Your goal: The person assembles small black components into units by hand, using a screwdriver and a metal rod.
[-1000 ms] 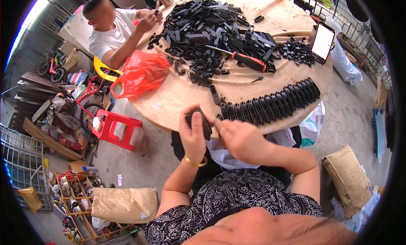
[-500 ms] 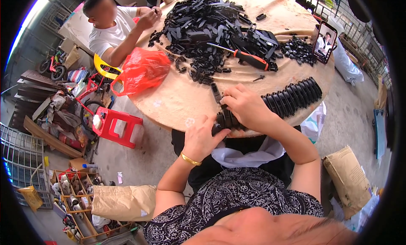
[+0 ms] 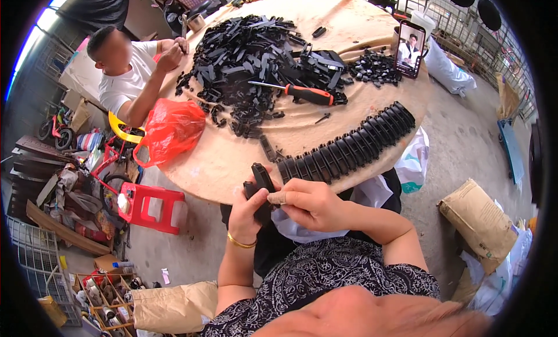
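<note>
My left hand [image 3: 245, 218], a gold bangle at its wrist, is closed around a dark black plastic piece [image 3: 263, 177] just off the table's near edge. Two upright black side walls of that piece show above the fingers. My right hand [image 3: 314, 202] is pinched against its right side, and whatever the fingertips hold is too small to make out. Just beyond the hands, a curved row of black ribbed plastic links [image 3: 356, 145] stands side by side on the table. A single flat black strip [image 3: 268, 147] lies at its left end.
A heap of black plastic strips [image 3: 232, 58] covers the cloth-topped table [image 3: 224, 171], with a red-handled screwdriver [image 3: 311, 94] on it. A lit phone [image 3: 410, 49] stands at right, a red plastic bag [image 3: 174, 128] at left. A co-worker [image 3: 131, 72] sits far left; a red stool [image 3: 152, 209] stands below.
My hands have drawn back from the row's left end toward me. A black piece is now in my left hand, off the table. The view has shifted, so the table appears further left.
</note>
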Motion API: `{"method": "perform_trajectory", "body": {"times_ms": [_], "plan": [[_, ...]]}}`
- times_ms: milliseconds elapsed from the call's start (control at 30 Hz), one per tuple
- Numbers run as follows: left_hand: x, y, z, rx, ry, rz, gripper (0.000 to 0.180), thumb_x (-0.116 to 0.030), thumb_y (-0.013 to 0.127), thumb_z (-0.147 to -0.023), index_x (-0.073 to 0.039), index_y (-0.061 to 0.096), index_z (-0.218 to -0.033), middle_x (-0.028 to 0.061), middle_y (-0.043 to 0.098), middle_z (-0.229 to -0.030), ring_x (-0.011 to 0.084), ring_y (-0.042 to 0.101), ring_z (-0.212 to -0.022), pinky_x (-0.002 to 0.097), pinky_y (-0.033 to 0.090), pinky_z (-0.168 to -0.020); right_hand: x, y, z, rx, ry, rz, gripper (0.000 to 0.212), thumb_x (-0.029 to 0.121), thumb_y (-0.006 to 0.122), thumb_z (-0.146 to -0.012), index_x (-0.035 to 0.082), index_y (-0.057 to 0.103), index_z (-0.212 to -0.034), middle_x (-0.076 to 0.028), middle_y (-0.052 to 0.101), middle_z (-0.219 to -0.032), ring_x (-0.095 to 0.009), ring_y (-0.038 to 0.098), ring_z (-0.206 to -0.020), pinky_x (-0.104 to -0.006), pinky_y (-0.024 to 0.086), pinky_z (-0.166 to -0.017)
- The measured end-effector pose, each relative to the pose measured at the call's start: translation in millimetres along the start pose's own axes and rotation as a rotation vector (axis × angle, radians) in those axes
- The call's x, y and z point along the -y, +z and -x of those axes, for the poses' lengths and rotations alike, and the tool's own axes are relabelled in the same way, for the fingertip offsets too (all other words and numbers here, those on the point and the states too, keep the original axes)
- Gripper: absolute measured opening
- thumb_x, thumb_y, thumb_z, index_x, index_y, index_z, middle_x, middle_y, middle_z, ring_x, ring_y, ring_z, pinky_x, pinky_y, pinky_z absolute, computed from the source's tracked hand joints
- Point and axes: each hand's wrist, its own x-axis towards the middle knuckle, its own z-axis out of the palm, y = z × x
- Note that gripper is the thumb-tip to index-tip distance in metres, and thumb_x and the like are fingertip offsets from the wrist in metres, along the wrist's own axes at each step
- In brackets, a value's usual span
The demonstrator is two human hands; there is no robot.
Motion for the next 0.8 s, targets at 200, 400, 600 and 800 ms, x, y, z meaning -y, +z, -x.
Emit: {"method": "perform_trajectory", "body": {"times_ms": [200, 400, 600, 800], "plan": [[0.2, 22.2, -4.5, -0.118, -0.105, -0.02, 0.037, -0.013, 0.05, -0.085, 0.001, 0.044, -0.119, 0.0059, 0.058, -0.094, 0.0098, 0.056, -0.073, 0.0216, 0.047, -0.061, -4.1, -6.1, -3.2, -0.014, 0.072, -0.056, 0.025, 0.002, 0.058, -0.077, 0.0, 0.057, -0.102, -0.012, 0.054, -0.083, -0.027, 0.057, -0.071, -0.0321, 0.047, -0.068], [-4.3, 11.9, -5.4, -0.007, -0.137, -0.057, 0.04, -0.014, 0.055, -0.082, 0.0, 0.047, -0.118, 0.0046, 0.058, -0.095, 0.0077, 0.054, -0.071, 0.0199, 0.045, -0.059, -7.9, -13.9, 2.5, -0.112, 0.155, -0.009, 0.019, 0.002, 0.056, -0.079, -0.002, 0.059, -0.097, -0.01, 0.053, -0.076, -0.018, 0.053, -0.064, -0.0259, 0.044, -0.057], [4.3, 11.3, -9.5, -0.025, -0.117, -0.062, 0.039, -0.008, 0.063, -0.077, -0.001, 0.049, -0.113, 0.0019, 0.058, -0.093, 0.0068, 0.053, -0.071, 0.02, 0.045, -0.059, -11.1, -13.1, 5.0, -0.142, 0.136, 0.084, 0.018, 0.0, 0.058, -0.076, -0.002, 0.059, -0.094, -0.009, 0.053, -0.073, -0.018, 0.053, -0.061, -0.0257, 0.043, -0.055], [10.9, 18.3, -8.4, -0.114, 0.041, -0.213, 0.022, -0.008, 0.061, -0.079, -0.003, 0.05, -0.097, 0.0024, 0.056, -0.079, 0.0077, 0.053, -0.063, 0.019, 0.044, -0.054, -15.2, -7.7, 5.0, -0.262, -0.019, 0.302, 0.02, 0.0, 0.061, -0.074, -0.003, 0.058, -0.093, -0.012, 0.056, -0.076, -0.023, 0.055, -0.059, -0.0283, 0.044, -0.05]]}}
